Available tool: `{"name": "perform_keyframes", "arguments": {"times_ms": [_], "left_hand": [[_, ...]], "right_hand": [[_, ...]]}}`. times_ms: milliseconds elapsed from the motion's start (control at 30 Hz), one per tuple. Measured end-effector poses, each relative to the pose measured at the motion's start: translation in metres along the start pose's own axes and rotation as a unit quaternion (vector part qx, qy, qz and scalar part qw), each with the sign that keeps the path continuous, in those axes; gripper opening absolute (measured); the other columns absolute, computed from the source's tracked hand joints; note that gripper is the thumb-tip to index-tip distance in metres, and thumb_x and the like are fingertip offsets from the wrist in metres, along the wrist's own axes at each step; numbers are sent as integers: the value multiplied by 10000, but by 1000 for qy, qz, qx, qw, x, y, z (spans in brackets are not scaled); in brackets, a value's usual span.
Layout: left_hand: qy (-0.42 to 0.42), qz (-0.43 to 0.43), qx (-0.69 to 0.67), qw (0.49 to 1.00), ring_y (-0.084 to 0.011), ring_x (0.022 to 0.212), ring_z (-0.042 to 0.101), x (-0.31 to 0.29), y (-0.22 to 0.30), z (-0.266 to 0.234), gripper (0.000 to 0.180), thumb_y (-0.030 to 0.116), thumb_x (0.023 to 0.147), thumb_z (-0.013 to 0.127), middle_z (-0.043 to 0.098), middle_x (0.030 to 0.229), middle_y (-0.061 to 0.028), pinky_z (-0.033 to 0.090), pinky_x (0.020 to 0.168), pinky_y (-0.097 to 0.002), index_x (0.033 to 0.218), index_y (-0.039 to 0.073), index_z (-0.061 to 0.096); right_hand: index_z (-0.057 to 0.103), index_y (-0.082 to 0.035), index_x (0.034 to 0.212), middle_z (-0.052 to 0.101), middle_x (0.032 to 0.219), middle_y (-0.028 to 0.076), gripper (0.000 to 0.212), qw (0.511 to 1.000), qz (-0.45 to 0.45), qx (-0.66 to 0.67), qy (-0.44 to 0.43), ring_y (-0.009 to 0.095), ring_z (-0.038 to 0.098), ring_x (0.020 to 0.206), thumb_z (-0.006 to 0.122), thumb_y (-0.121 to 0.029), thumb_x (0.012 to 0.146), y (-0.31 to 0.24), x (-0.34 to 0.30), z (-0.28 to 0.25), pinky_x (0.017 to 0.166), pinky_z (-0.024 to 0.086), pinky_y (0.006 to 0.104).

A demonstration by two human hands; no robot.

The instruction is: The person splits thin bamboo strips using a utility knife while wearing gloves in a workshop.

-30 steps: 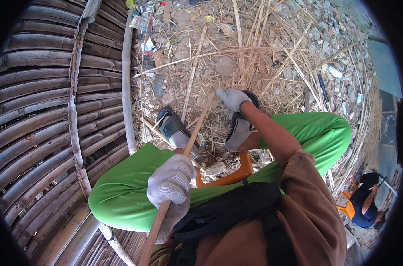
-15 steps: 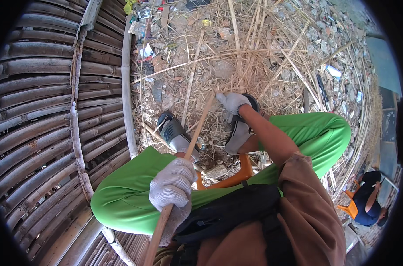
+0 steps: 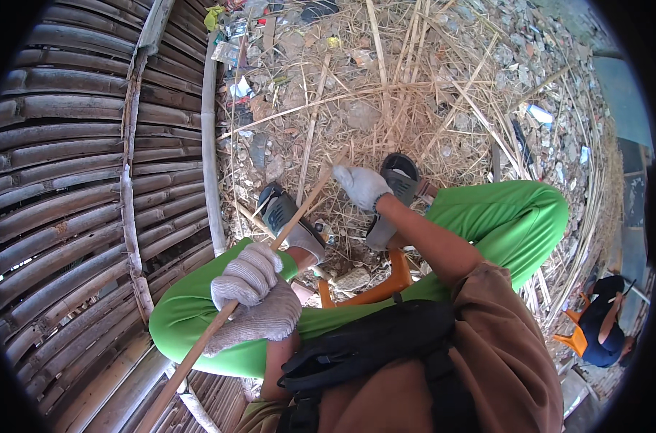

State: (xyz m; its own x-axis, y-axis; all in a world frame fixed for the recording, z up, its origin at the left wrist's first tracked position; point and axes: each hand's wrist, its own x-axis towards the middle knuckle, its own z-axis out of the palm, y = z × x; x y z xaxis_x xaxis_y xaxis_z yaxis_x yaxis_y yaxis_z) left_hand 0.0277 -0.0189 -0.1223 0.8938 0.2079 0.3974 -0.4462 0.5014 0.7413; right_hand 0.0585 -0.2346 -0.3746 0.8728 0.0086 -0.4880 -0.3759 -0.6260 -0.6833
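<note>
Our white-gloved left hand (image 3: 247,278) clasps a tan wooden stick (image 3: 189,364); we can't tell whether our white-gloved right hand (image 3: 359,187), beside a dark-marked grey sandal (image 3: 399,180), grasps.

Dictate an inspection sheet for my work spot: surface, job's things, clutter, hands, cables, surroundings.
Surface: ground, uneven and strewn with straw.
Job's things: long, thin strip, held slantwise.
Clutter: pale stalks, white-and-blue scrap.
Left hand: gloved, closed around the strip.
Right hand: gloved, near the strip's far end; contact unclear.
Cables: nothing seen.
Surroundings: bamboo slats on the left; another person at far right, beside an orange seat.
</note>
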Motion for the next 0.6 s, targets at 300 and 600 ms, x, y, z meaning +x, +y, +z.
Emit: {"name": "perform_keyframes", "arguments": {"times_ms": [300, 600], "left_hand": [[-43, 33, -17, 998, -193, 555, 518, 7, -8, -21, 602, 650, 1064, 518, 520, 631, -22, 486, 589, -395, 829, 98, 564], [-32, 27, -10, 999, -201, 553, 488, 4, -8, -25, 609, 683, 1007, 494, 490, 628, -25, 439, 585, -391, 802, 111, 528]], "right_hand": [[767, 16, 1166, 758, 1127, 283, 904, 983, 168, -32, -70, 470, 713, 1120, 240, -714, 1081, 13, 46, -24, 1029, 525, 519], [746, 20, 1216, 725, 1179, 329, 925, 997, 67, -27, -41, 494, 678, 1173, 209, -720, 1078, 4, 22, -15, 1057, 501, 525]]}}
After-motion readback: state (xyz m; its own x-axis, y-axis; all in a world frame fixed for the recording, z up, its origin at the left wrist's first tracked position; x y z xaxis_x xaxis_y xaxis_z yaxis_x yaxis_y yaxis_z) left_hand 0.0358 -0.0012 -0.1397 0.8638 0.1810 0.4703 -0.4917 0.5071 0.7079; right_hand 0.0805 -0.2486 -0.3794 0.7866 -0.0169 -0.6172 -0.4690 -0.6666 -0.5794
